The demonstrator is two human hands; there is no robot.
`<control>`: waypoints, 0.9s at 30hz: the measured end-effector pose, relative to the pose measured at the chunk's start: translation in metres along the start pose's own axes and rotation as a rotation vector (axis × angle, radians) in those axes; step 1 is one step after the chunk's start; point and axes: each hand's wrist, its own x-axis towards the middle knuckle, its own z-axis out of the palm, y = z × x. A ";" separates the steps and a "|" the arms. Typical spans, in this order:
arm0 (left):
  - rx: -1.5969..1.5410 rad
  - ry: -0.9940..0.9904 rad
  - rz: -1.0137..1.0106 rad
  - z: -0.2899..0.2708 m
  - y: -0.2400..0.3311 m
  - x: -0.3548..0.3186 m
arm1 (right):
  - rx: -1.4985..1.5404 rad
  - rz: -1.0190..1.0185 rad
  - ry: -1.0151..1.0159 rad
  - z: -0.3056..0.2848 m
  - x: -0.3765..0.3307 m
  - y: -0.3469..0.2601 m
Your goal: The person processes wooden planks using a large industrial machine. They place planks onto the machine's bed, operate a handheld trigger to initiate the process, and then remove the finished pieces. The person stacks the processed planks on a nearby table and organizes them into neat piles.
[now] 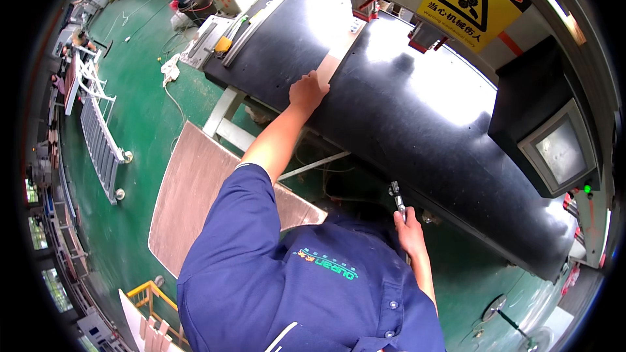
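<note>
My left hand (309, 94) reaches out over the black table (417, 137) and is closed on the near end of a narrow light-brown wooden strip (330, 67). The strip lies flat on the table, its far end towards the machine's red-tipped part (366, 8). Low at my right side, my right hand (411, 233) grips a silver metal hand tool (397, 197) with a slim body and a small head. The tool points up, close to the table's near edge; its exact kind is unclear.
A machine beam with a yellow warning sign (471, 4) spans the table's far side. At right hangs a black-cased screen (558, 146). A brown board (195, 189) stands left of me; a long metal rail (257, 26) lies at the table's left end. A grey rack (101, 143) stands farther left.
</note>
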 end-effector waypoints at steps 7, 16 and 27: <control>0.192 0.112 0.150 0.019 0.004 0.042 | 0.041 0.030 0.004 -0.010 0.008 -0.015; 0.103 -0.019 -0.008 0.015 0.037 0.075 | 0.035 -0.038 -0.001 -0.033 0.023 -0.017; 0.102 0.144 0.278 0.002 -0.020 -0.033 | 0.057 -0.044 -0.073 -0.054 0.048 -0.012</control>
